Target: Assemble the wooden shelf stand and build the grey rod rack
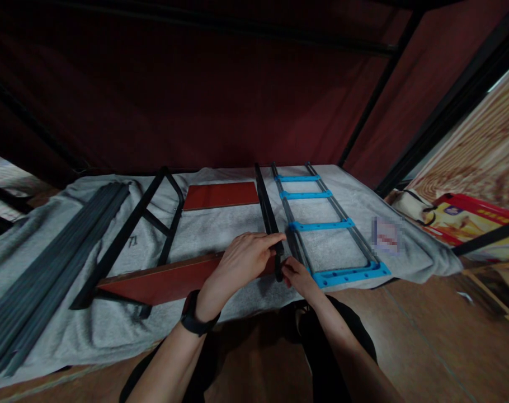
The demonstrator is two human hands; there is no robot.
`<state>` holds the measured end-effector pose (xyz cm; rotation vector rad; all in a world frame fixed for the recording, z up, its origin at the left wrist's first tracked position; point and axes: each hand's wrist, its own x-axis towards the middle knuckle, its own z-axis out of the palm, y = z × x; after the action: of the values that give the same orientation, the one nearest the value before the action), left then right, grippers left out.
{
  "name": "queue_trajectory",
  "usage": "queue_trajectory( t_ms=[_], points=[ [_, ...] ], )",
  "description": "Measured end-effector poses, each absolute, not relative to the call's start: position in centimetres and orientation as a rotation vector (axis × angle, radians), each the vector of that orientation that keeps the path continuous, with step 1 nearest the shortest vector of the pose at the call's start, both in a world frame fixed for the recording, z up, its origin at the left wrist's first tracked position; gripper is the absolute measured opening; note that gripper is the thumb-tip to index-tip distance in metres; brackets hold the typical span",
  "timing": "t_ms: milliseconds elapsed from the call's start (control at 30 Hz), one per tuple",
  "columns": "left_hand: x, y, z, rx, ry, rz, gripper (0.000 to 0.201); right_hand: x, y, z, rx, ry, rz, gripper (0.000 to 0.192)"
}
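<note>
My left hand [244, 258], with a dark watch on the wrist, is closed over the near end of a black metal frame [266, 204]. Its thumb and fingers press around the bar. On the outer side of the same bar, the fingers of my right hand [295, 274] are pinched together; whatever is between them is too small to make out. A reddish-brown board [162, 281] stands on edge, running from this bar under my left hand to a second black frame [128, 229] on the left. Farther back, another reddish-brown board [221, 195] lies between the two frames.
A grey cloth [342, 252] spreads beneath the parts. Right of my hands lies a ladder-like rack with blue crosspieces [321, 225] and grey tubes. Several long grey tubes [70, 268] are bundled at left. A red and yellow package [468, 218] sits at right, beside black posts.
</note>
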<state>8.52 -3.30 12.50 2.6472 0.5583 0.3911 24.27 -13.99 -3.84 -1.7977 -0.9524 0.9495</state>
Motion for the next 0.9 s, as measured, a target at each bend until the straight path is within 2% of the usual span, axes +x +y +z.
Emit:
queue_trajectory(
  t_ms=[167,267,367,467,667,833,900],
  points=[
    [8.6,-3.3,12.7,2.647,0.566,0.378,0.048,24.2,-13.7,-3.3,-2.049,-1.098,0.732,0.02],
    [8.5,-3.4,12.7,2.648,0.58,0.392,0.048,24.4,-13.9,-3.4,-1.968,-1.007,0.84,0.025],
    [8.5,-3.4,12.7,2.656,0.584,0.387,0.048,24.5,-14.0,-3.9,-1.821,-0.944,0.931,0.018],
    [8.5,-3.4,12.6,2.655,0.578,0.381,0.048,24.4,-13.9,-4.1,-1.841,-1.0,0.91,0.012],
    [8.6,-3.3,12.5,2.658,0.581,0.376,0.049,24.7,-13.6,-3.9,-1.94,-1.017,0.903,0.022],
    [8.6,-3.3,12.3,2.656,0.577,0.377,0.049,24.5,-13.9,-4.3,-1.794,-0.991,0.969,0.011],
    [8.6,-3.3,12.3,2.659,0.571,0.369,0.049,24.4,-13.9,-4.2,-1.852,-1.021,0.939,0.012]
  ],
)
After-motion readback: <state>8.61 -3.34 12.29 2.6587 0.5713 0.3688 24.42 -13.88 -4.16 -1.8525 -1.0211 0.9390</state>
